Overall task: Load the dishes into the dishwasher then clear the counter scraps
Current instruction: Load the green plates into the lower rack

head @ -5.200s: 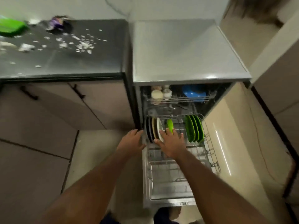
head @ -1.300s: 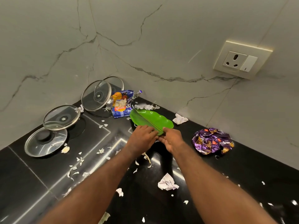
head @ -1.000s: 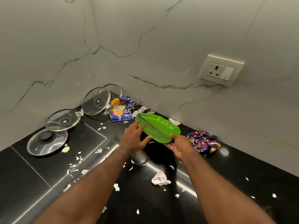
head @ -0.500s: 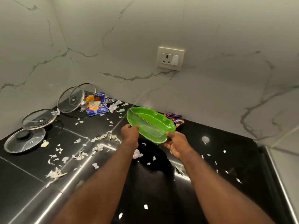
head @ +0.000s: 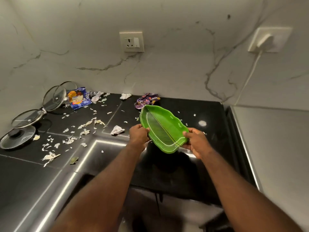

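A green leaf-shaped plate (head: 163, 128) is held above the black counter (head: 209, 148), tilted toward me. My left hand (head: 138, 136) grips its left rim and my right hand (head: 195, 141) grips its right rim. White paper and vegetable scraps (head: 83, 131) lie scattered across the counter. A crumpled white paper ball (head: 117, 130) sits just left of my left hand. The dishwasher's grey top (head: 274, 148) shows at the right; its racks are out of view.
Several glass pan lids (head: 54, 97) lean and lie at the far left. A blue snack wrapper (head: 78, 98) and a purple wrapper (head: 147, 100) lie by the marble wall. Two wall sockets sit above, the right one (head: 269, 40) with a plugged white cable.
The plate has come off the counter and travelled right and toward me, held in both hands. My view has swung right, bringing the dishwasher top into sight.
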